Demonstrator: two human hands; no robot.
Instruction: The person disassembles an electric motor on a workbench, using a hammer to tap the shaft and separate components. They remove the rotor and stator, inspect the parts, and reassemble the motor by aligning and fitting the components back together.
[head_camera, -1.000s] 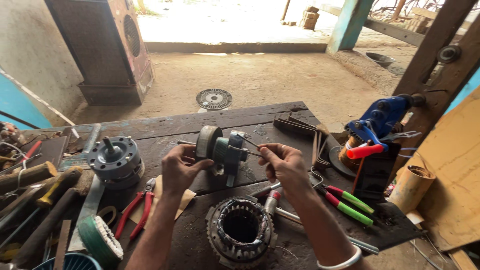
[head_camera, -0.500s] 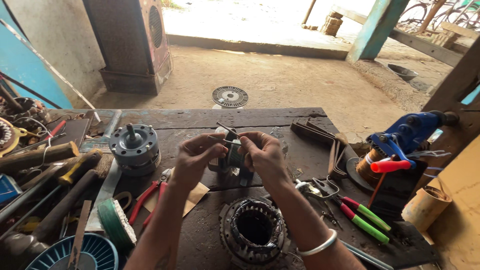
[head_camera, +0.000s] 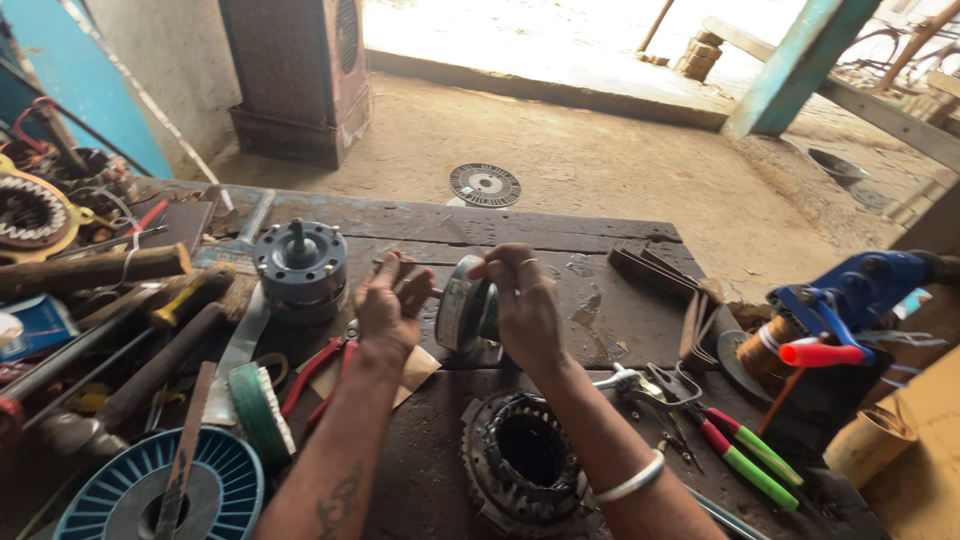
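Two hands meet over the middle of a dark, oily wooden surface (head_camera: 600, 300), both on one small motor part.

Far left: a copper-wound ring (head_camera: 30, 210), partly cut off by the frame edge. Wooden-handled hammers (head_camera: 100, 270) lie across clutter that is hard to sort out. Bottom left, a blue ribbed plastic fan disc (head_camera: 150, 490), part cropped, with a roll of green tape (head_camera: 258, 412) beside it.

Left of centre: a grey metal rotor block (head_camera: 300, 265), round, its short shaft pointing straight up. Red-handled pliers (head_camera: 312, 372) lie below it.

Left hand (head_camera: 388, 305): fingers half curled, tips touching the part's left side.

Motor part (head_camera: 468, 312): round, shiny metal rim, greenish body. Held on edge just above the surface, flat face turned left, its axis roughly level. Far side hidden by the fingers.

Right hand (head_camera: 525, 305): closed over the part's top and right side, ring on one finger, white bangle (head_camera: 630, 480) at the wrist.

Below: a stator (head_camera: 525, 460), ring-shaped, ridged, opening upward, lower edge cut off.

Right: green-handled pliers (head_camera: 740, 450), a copper wire spool (head_camera: 765, 350), a blue tool with a red handle (head_camera: 850, 300).
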